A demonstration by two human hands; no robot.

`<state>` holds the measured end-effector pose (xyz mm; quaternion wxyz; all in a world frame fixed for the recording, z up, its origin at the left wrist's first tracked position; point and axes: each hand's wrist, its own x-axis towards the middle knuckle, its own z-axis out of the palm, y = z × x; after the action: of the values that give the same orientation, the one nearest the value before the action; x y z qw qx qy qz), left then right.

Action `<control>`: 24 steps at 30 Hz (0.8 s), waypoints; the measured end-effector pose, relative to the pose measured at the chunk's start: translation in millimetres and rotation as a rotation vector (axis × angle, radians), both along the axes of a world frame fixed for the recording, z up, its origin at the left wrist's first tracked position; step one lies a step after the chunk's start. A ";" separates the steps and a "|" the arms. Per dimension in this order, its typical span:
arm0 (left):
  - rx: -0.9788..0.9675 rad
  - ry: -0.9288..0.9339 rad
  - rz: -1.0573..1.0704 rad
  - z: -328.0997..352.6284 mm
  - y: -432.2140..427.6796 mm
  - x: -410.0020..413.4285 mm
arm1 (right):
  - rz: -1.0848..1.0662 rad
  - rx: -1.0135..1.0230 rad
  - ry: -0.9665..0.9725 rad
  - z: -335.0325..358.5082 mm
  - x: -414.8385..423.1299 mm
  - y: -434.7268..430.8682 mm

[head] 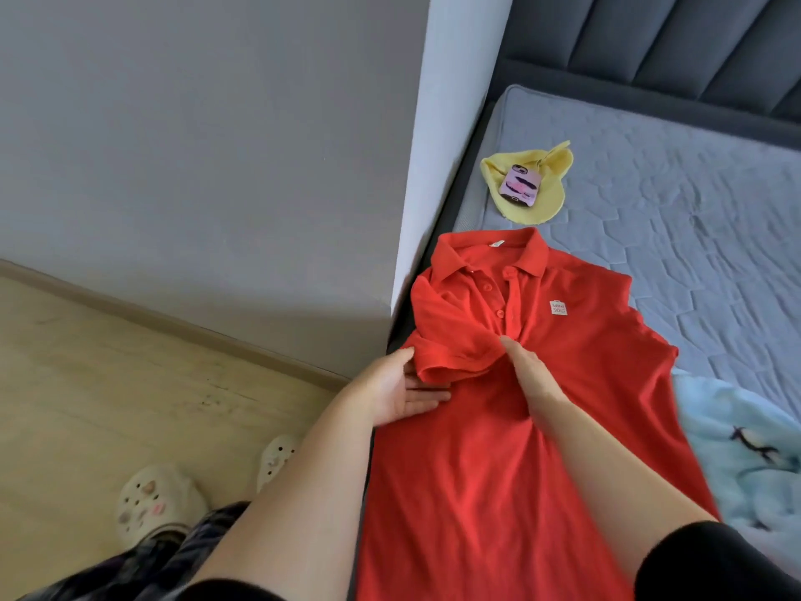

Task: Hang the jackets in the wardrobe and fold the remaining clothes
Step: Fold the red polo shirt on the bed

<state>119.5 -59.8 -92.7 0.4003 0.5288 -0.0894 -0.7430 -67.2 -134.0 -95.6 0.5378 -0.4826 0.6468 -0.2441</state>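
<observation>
A red polo shirt point(542, 427) lies face up along the left edge of the grey mattress point(715, 219), collar away from me. Its left sleeve is folded in over the chest. My left hand point(394, 388) lies palm up with straight fingers under the hem of that sleeve. My right hand point(526, 375) pinches the folded sleeve's inner edge near the button placket.
A yellow cloth point(546, 197) with a pink phone point(518, 186) on it lies beyond the collar. A light blue garment point(745, 453) is bunched at the right. A grey wall corner point(411, 210) stands left of the bed. My feet in white clogs point(156, 501) are on the wood floor.
</observation>
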 end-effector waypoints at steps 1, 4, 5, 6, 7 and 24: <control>-0.027 0.115 0.086 -2.0 -1.0 -2.5 | 0.061 -0.038 0.032 6.8 2.9 0.6; -0.077 0.507 0.396 -9.1 1.2 -16.9 | -0.028 -0.207 0.020 31.2 16.1 4.0; -0.086 0.619 0.483 -11.5 2.5 -23.5 | -0.089 -0.185 -0.132 42.9 21.0 5.1; -0.093 0.703 0.532 -13.2 3.7 -30.4 | -0.121 -0.109 -0.328 54.5 26.1 6.2; -0.094 0.755 0.557 -13.4 4.9 -36.6 | -0.131 -0.023 -0.524 63.9 28.6 6.0; -0.013 0.506 0.685 -8.6 2.4 -45.8 | 0.132 -0.608 0.615 48.7 31.5 -30.9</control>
<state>73.6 -57.4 -101.3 0.6368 0.3262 0.1877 -0.6729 -35.7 -164.9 -47.0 0.1679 -0.7095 0.6433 -0.2336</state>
